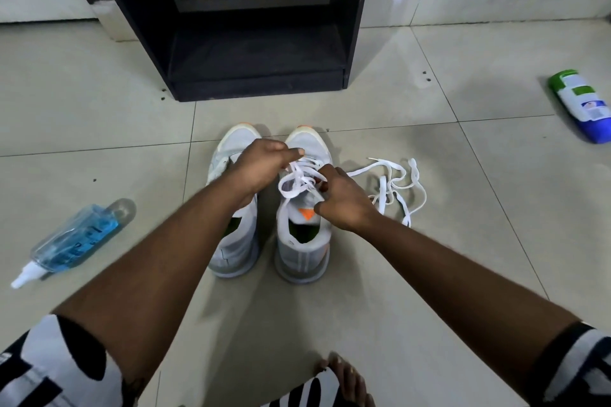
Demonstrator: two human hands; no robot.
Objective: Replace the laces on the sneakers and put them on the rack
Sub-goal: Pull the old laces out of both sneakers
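Head view: left hand and right hand fingers pinch the lace on the right sneaker; loosen evenly, likely without snagging eyelets.

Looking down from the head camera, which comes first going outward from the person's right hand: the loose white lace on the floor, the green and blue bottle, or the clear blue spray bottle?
From the right hand:
1. Loose white lace, just to its right on the floor.
2. Green and blue bottle, far right, lying on the tiles.
3. Clear blue spray bottle, far left, beyond both sneakers.
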